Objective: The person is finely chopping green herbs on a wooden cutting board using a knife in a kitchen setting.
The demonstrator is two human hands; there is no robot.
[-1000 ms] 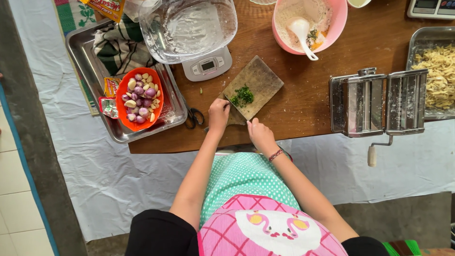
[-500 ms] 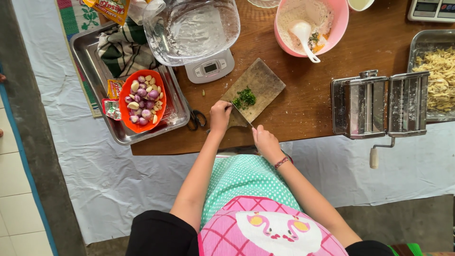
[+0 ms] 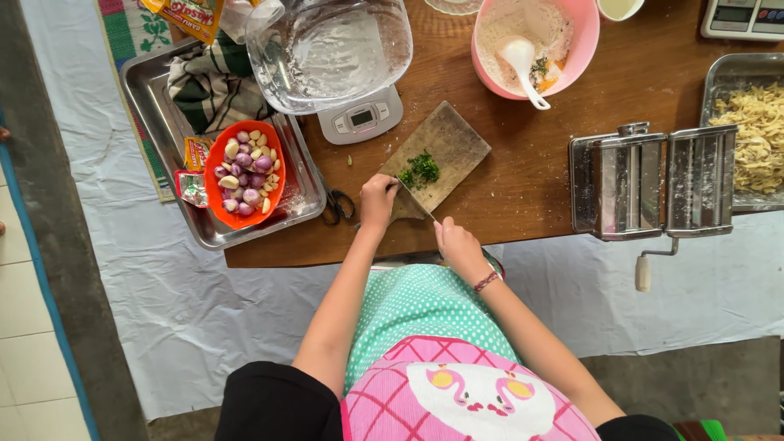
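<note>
Ideally the right hand [image 3: 457, 243], gripping the knife [image 3: 418, 201], rocks steadily through the chopped greens [image 3: 420, 170] while the left hand [image 3: 377, 198], fingers curled, steadies the wooden cutting board [image 3: 441, 155].

Wood, steel, plastic, cloth around the cutting board [image 3: 445, 151].

Board: worn matt wood, scuffed grey. Table [image 3: 563, 163] under it: smooth brown wood. Left of board: dull brushed-metal tray [image 3: 155, 106], glossy orange plastic bowl [image 3: 245, 173]. Above: clear floured bowl [image 3: 331, 49], glossy pink plastic bowl [image 3: 563, 57]. Right: shiny metal pasta machine [image 3: 649, 180]. Below: crinkled white cloth [image 3: 196, 302].
</note>
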